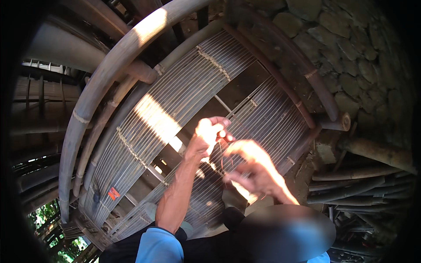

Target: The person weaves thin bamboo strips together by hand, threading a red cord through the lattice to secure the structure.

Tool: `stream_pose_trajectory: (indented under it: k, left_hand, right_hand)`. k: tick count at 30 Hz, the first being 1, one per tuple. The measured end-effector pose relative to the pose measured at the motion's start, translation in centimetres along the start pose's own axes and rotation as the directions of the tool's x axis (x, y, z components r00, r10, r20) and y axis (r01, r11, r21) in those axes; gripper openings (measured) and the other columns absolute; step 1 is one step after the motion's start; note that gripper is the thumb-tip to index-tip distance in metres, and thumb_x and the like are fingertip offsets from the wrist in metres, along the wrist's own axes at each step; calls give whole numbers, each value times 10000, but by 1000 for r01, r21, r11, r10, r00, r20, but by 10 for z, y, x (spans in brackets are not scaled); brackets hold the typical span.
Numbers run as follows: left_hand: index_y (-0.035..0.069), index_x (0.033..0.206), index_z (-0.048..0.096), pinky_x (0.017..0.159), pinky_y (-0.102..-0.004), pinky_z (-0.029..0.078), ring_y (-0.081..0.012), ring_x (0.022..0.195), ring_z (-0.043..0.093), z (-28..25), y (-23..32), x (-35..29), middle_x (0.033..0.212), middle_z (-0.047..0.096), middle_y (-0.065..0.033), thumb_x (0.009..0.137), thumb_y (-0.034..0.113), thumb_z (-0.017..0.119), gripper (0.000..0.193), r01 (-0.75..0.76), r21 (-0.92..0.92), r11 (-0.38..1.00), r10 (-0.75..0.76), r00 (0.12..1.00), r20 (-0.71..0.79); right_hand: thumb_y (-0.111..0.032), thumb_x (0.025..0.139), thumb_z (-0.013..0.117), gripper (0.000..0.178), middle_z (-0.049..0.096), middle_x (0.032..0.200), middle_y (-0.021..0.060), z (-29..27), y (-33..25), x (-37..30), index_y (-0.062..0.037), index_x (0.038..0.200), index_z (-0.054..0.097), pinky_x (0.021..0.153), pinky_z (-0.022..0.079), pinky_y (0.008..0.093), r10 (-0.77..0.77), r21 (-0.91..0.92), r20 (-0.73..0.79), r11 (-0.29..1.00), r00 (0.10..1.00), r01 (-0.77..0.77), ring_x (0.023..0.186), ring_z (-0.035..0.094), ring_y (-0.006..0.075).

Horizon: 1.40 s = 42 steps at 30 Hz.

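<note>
My left hand [209, 133] is raised over the slatted bamboo bench [175, 105], its fingertips pinched together. A thin reddish-brown strand [220, 158] hangs from those fingers in a loose curve; its ends are too fine to follow. Just to the right is my right hand [254, 168], somewhat smeared by motion and brightly sunlit. Its thumb and fingers are apart, curved toward the strand, with nothing visible between them. Below both hands, narrow bamboo slats [272, 105] run lengthwise in two panels, with a gap between them bridged by thin crosspieces [222, 103].
A thick bamboo rail [94, 83] curves along the left. A small orange-red packet [114, 193] rests on the slats at lower left, beside a dark object [96, 196]. Bamboo poles [359, 193] are piled at right, near stone paving [351, 57]. A dark rounded blur [287, 234] covers the lower right.
</note>
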<state>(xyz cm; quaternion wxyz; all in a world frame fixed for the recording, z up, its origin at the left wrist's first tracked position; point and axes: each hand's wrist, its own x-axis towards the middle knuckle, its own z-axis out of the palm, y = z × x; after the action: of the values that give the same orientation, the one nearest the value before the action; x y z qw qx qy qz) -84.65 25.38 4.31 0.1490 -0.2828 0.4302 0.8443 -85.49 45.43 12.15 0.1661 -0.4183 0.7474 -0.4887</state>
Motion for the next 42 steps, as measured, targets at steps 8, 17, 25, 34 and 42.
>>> stream_pose_trajectory:
  k: [8, 17, 25, 34, 42]
  left_hand:
    - [-25, 992, 737, 421, -212, 342, -14, 444, 415, 25, 125, -113, 563, 511, 51, 1030, 197, 616, 256, -272, 428, 862, 130, 934, 333]
    - [2, 899, 798, 443, -271, 371, -86, 468, 497, -106, 65, -61, 579, 613, 10, 870, 146, 764, 151, -149, 825, 545, 606, 750, -265]
    - [51, 835, 768, 781, -453, 569, -412, 871, 720, -31, -27, 76, 880, 735, -237, 845, 180, 676, 159, 114, 885, 452, 400, 861, -315]
    - [-46, 968, 721, 776, -466, 541, -386, 736, 644, -4, -44, 114, 761, 673, -200, 863, 106, 631, 206, -2, 725, 688, 338, 886, -319]
    - [-7, 1049, 718, 782, -444, 545, -374, 861, 669, 9, 4, 57, 929, 727, -166, 874, 52, 719, 184, -582, 813, 13, 858, 424, 290]
  right_hand:
    - [-223, 858, 815, 234, 705, 1171, 130, -59, -1, 69, -11, 805, 728, 992, 501, 430, 50, 296, 297, 945, 954, -142, 1122, 663, 294]
    - [-316, 929, 682, 330, 723, 1050, 154, -108, 99, 104, -58, 1118, 763, 914, 526, 458, 245, -403, 67, 893, 967, -198, 1057, 657, 336]
    - [-160, 902, 562, 424, 539, 1470, 192, -26, 172, 126, -155, 1304, 695, 1119, 417, 505, 459, -648, 275, 738, 845, -189, 1355, 493, 364]
    - [-145, 874, 625, 384, 464, 1480, 244, -7, 187, 115, -200, 1237, 734, 1154, 336, 558, 466, -676, 122, 686, 876, -271, 1417, 372, 441]
    - [-258, 908, 736, 207, 436, 1449, 145, -47, 97, 110, -174, 1094, 771, 1136, 328, 527, 106, -545, -7, 833, 994, -93, 1358, 394, 353]
